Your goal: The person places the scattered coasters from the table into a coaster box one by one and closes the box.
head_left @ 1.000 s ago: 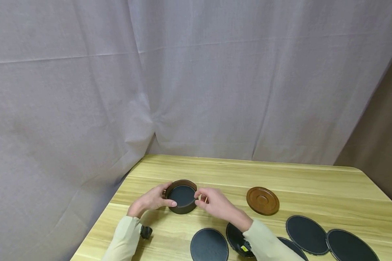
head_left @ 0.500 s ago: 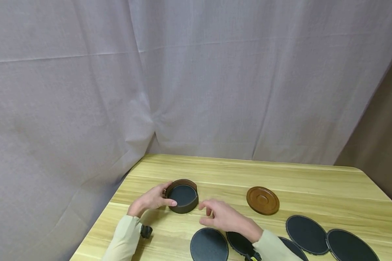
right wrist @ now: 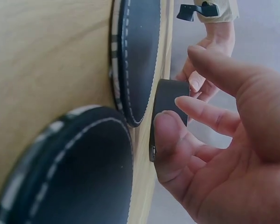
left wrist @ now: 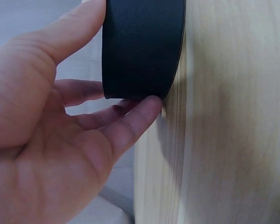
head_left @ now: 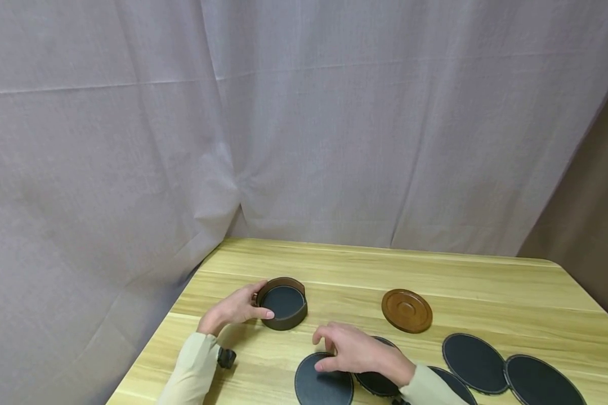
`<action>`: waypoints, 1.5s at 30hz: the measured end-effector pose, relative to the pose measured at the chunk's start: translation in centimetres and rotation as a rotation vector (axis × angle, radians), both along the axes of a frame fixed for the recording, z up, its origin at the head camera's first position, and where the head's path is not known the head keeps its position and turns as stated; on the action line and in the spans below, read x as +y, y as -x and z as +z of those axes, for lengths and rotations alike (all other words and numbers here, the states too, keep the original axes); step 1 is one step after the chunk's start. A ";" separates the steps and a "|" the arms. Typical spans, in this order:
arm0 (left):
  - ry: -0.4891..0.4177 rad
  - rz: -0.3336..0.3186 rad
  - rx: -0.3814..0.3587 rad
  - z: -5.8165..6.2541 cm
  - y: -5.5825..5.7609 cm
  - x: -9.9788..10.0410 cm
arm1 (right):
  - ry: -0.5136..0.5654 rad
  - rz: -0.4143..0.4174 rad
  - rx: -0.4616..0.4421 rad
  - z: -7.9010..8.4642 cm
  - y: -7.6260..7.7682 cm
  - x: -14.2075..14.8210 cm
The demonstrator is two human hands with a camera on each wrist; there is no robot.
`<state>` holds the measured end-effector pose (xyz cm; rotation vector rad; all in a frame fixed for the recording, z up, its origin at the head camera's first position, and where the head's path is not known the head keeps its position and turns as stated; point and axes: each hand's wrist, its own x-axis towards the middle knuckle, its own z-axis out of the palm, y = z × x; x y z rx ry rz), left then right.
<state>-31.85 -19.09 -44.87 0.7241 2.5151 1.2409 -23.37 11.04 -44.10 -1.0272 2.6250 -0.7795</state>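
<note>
On the left part of the table stands a dark round coaster holder (head_left: 285, 324) with a gap in its wall. A black coaster (head_left: 282, 302) lies inside it. My left hand (head_left: 235, 309) grips the holder's left side, thumb over the near rim; in the left wrist view its fingers bend round the holder's dark wall (left wrist: 142, 51). My right hand (head_left: 357, 352) hovers over a black stitched coaster (head_left: 321, 388), fingers loosely bent and holding nothing. Partly under that hand and wrist lies a second black coaster (head_left: 377, 385).
A brown wooden round coaster (head_left: 407, 310) with ring grooves lies right of the holder. Further right lie more black coasters, one (head_left: 475, 363) touching another (head_left: 544, 380), and a third (head_left: 453, 383) partly behind the right sleeve. A grey curtain (head_left: 334, 140) hangs behind the table.
My right hand has drawn back from the holder's right rim toward the near side, now over the near black coaster. The left hand and the holder have stayed in place.
</note>
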 end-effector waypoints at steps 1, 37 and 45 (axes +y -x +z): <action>-0.001 0.000 0.002 0.0 0.0 0.0 | -0.008 0.003 -0.010 0.0 0.0 0.1; 0.034 0.024 0.017 0.2 0.1 0.1 | -0.124 -0.031 -0.067 -0.6 0.1 0.6; 0.015 0.023 -0.012 0.1 0.0 0.0 | -0.054 0.014 -0.109 -0.1 0.1 0.8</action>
